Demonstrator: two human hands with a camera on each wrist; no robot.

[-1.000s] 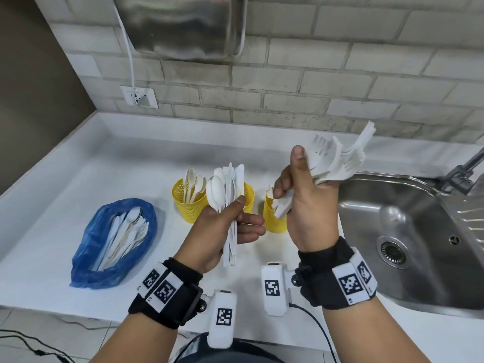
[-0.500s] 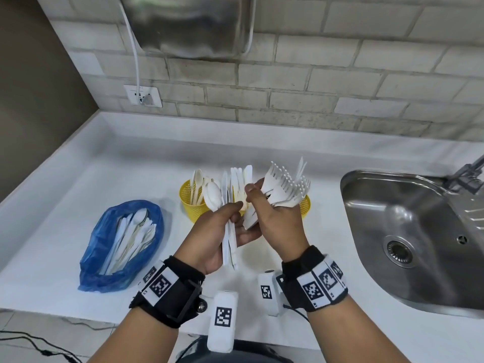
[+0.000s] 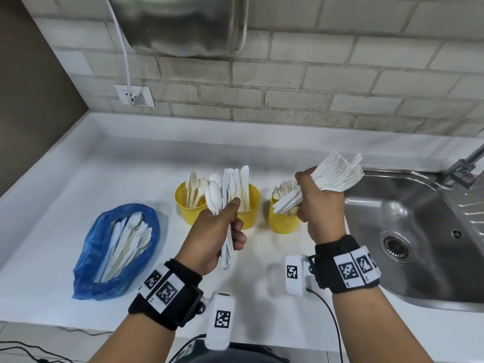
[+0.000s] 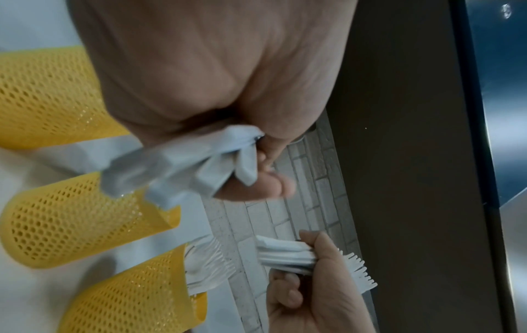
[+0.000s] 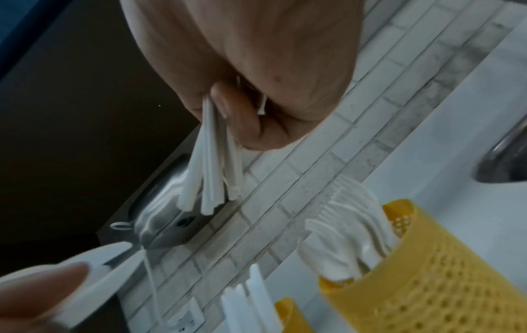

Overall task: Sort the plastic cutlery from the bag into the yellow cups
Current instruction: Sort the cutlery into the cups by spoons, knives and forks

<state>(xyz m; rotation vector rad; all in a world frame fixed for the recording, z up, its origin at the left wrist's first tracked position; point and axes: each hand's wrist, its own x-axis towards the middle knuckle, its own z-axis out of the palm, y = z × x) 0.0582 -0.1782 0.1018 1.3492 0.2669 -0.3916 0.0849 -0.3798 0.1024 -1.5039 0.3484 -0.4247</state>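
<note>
Three yellow mesh cups stand in a row on the white counter: the left cup (image 3: 186, 205) holds spoons, the middle cup (image 3: 252, 203) knives, the right cup (image 3: 282, 221) forks. My left hand (image 3: 222, 226) grips an upright bundle of white spoons and knives (image 3: 230, 189) in front of the middle cup. My right hand (image 3: 320, 203) grips a bunch of white forks (image 3: 337, 174), tines pointing up and right, just above and to the right of the right cup. The blue bag (image 3: 115, 247) lies open at the left with more white cutlery inside.
A steel sink (image 3: 419, 231) with a drain and a tap takes up the right side. A brick wall with a socket (image 3: 133, 95) and a metal appliance (image 3: 183, 22) rises behind the counter. Bare counter lies between the bag and the cups.
My right hand, which met the left hand half a second ago, has moved right with the forks and now hangs by the right cup. The left hand has stayed put.
</note>
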